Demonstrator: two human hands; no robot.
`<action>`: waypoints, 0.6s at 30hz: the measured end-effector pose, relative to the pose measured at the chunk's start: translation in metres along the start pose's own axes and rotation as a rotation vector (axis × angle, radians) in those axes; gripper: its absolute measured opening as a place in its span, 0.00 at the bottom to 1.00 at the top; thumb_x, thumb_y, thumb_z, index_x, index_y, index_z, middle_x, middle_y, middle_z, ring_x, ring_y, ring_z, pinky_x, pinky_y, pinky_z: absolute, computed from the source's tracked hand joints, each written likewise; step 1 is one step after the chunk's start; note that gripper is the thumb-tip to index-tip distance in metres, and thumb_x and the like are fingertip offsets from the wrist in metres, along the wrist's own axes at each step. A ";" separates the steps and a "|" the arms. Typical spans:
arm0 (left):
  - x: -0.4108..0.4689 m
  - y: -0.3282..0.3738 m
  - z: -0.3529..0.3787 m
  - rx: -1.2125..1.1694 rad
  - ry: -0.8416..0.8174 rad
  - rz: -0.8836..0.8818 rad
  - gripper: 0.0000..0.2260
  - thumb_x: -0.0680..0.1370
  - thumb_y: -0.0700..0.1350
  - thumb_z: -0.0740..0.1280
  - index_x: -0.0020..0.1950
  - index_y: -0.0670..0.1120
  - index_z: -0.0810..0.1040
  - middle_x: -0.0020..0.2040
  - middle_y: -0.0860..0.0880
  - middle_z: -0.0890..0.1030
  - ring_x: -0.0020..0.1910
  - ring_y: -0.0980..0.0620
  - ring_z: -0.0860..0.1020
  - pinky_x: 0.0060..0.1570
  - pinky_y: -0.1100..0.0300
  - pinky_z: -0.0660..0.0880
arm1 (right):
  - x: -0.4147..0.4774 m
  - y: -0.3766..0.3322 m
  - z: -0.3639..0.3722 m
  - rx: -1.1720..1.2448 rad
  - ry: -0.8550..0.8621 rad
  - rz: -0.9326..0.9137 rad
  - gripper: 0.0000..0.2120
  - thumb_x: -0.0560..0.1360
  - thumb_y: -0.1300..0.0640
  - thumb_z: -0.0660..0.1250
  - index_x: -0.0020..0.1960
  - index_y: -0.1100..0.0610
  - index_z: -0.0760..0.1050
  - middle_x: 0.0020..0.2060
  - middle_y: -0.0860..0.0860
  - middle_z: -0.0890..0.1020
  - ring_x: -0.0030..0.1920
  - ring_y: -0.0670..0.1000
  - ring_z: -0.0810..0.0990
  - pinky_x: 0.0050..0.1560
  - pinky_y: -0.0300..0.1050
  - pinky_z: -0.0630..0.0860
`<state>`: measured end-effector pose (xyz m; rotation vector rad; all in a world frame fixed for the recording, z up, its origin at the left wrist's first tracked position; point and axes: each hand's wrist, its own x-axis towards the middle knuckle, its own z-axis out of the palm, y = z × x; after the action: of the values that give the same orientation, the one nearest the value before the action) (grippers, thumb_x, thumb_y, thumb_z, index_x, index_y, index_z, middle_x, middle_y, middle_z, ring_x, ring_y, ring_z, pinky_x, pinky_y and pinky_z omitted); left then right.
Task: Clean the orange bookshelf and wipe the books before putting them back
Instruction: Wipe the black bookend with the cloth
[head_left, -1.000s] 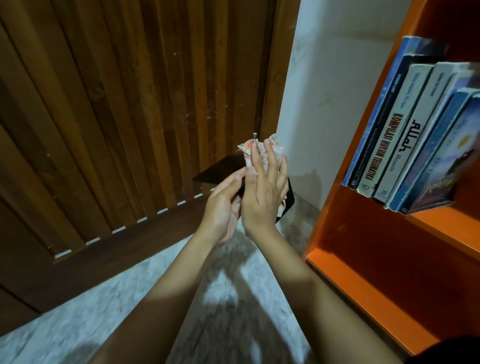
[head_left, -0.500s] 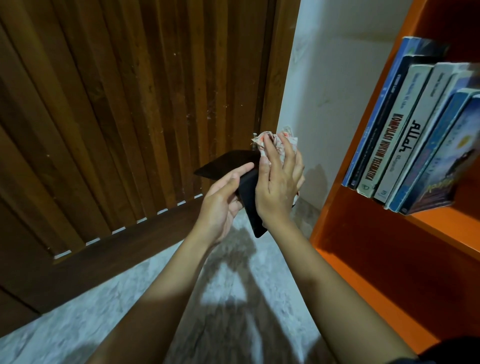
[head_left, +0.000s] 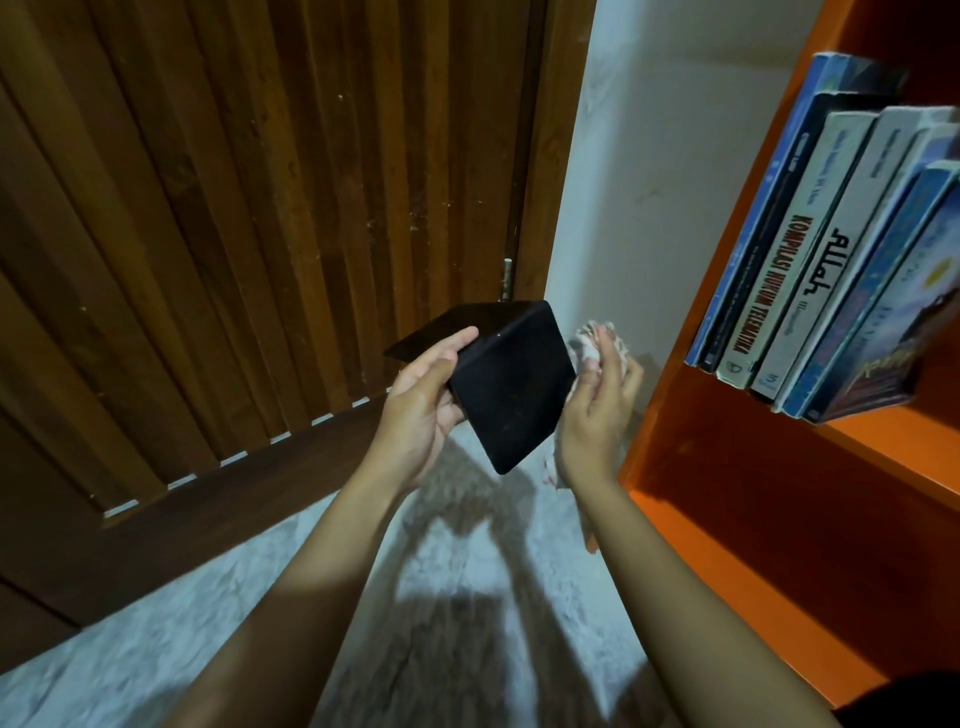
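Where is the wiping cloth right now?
In the head view, the cloth is bunched in the right hand, just right of the black bookend that the left hand holds, left of the orange shelf.

Single head-worn wide-angle view, facing forward and down, orange bookshelf (head_left: 753, 519) near at right

- A dark wooden door (head_left: 234, 208) of upright slats fills my left and the middle ahead of me.
- Its plain bottom rail (head_left: 234, 519) runs under the slats, with small bright gaps (head_left: 231, 460) along the joint.
- A pale hinge pin (head_left: 507, 278) sits at the door's right edge, beside the brown frame (head_left: 563, 156).
- A white wall (head_left: 665, 182) stands right of the frame.
- The pale marbled floor (head_left: 156, 649) below me carries a dark shadow (head_left: 467, 613).
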<state>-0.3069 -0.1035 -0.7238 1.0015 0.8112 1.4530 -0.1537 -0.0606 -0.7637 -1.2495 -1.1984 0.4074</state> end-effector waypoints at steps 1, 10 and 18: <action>0.002 -0.001 -0.002 0.003 0.020 -0.010 0.16 0.83 0.41 0.52 0.68 0.42 0.71 0.62 0.44 0.78 0.59 0.51 0.77 0.49 0.64 0.78 | -0.001 0.000 -0.003 0.023 0.036 0.012 0.17 0.82 0.55 0.53 0.68 0.43 0.66 0.67 0.52 0.65 0.57 0.34 0.66 0.49 0.17 0.63; 0.010 -0.016 0.007 -0.249 0.086 -0.064 0.15 0.82 0.39 0.53 0.67 0.38 0.69 0.56 0.42 0.80 0.52 0.50 0.80 0.51 0.60 0.79 | -0.011 -0.007 0.015 -0.011 -0.164 -0.127 0.17 0.82 0.53 0.53 0.68 0.38 0.64 0.63 0.45 0.64 0.64 0.40 0.61 0.60 0.35 0.61; 0.029 -0.007 -0.015 -0.284 0.235 -0.008 0.14 0.82 0.38 0.53 0.66 0.39 0.69 0.54 0.44 0.80 0.51 0.51 0.81 0.51 0.59 0.78 | -0.059 0.016 0.008 0.106 -0.537 -0.300 0.17 0.80 0.60 0.57 0.66 0.51 0.72 0.61 0.46 0.72 0.64 0.42 0.69 0.65 0.33 0.63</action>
<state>-0.3178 -0.0729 -0.7325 0.6210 0.7478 1.6454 -0.1785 -0.0982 -0.8061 -0.8697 -1.7666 0.5953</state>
